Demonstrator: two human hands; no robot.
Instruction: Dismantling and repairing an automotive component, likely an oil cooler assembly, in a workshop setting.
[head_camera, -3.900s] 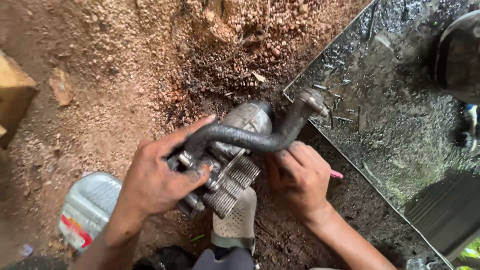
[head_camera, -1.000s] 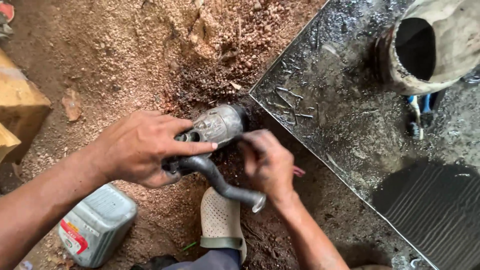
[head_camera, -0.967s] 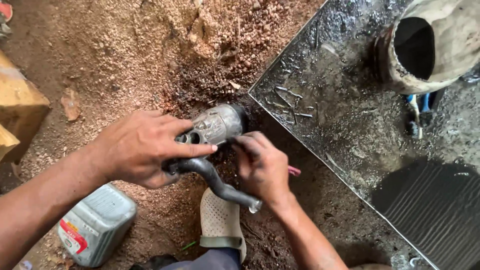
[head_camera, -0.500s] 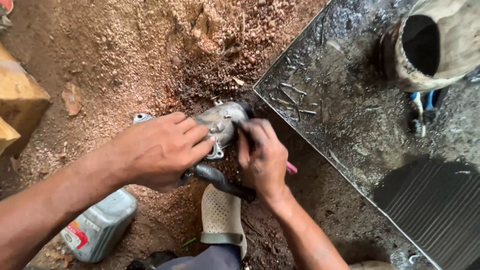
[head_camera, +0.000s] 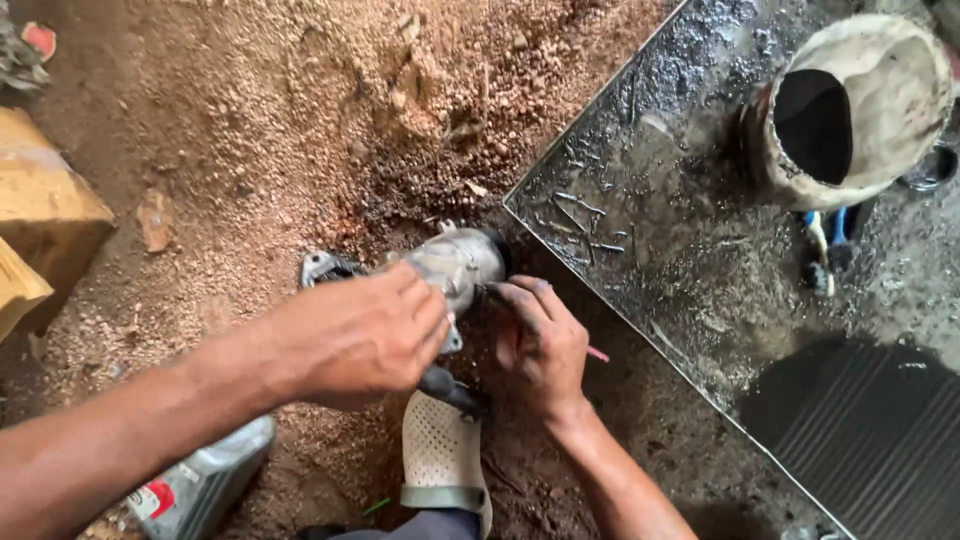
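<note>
One head view, looking down on bare earth. Two hands at a grey metal engine part (head_camera: 455, 265) lying on the dirt just beside the corner of a dark oily metal tray (head_camera: 640, 260).

Left hand (head_camera: 365, 335): fingers curled over the part's near side, gripping it; a dark bent pipe (head_camera: 450, 388) shows below the palm.

Right hand (head_camera: 540, 345): fingers bent, tips pressed at the part's right end beside the tray; whether it grips anything, I cannot tell.

Also present: perforated pale sandal (head_camera: 443, 460) under the hands; grey plastic jug (head_camera: 205, 488) lower left; mud-caked cylindrical vessel (head_camera: 860, 105) on the tray; wooden block (head_camera: 45, 215) at left.
</note>
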